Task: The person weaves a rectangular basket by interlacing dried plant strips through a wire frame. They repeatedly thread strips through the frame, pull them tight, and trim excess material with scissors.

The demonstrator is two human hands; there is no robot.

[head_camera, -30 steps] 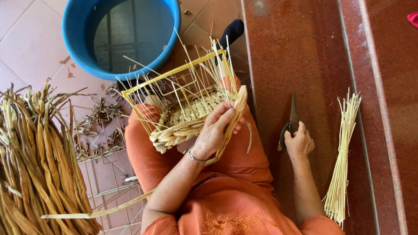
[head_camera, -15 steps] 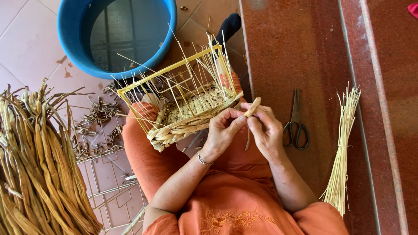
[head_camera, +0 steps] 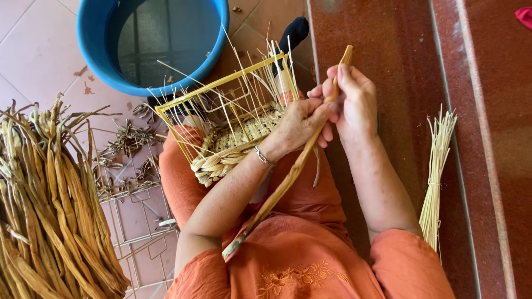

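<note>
1. A long dried stalk [head_camera: 288, 177], tan and flattened, was held by both hands above the lap; its upper tip [head_camera: 346, 52] stood clear above the fingers, and its lower end trailed down towards the body, over the orange garment [head_camera: 310, 260].
2. The left hand [head_camera: 299, 119] was closed around the stalk near its upper part, with the fingers curled over it.
3. The right hand [head_camera: 354, 99] was closed on the same stalk just above the left, touching it, the tip being pinched between thumb and fingers.
4. The stalk was judged to be light, limp along its length and fibrous; a sag below the hands suggested softness rather than stiffness. It was judged liable to split or crease if bent sharply, so that a hold close to the working end, with the long tail left free, seemed fitting.
5. A half-woven basket [head_camera: 233, 144] on a yellow wire frame [head_camera: 221, 83] lay on the lap just beside the left hand, thin uprights standing out of it.
6. A blue tub [head_camera: 100, 61] was seen beyond the basket, well away from the hands.
7. A heap of dried stalks [head_camera: 50, 210] lay far to the left of the left hand, and a bundle of thin straws [head_camera: 435, 177] lay to the right of the right forearm.
</note>
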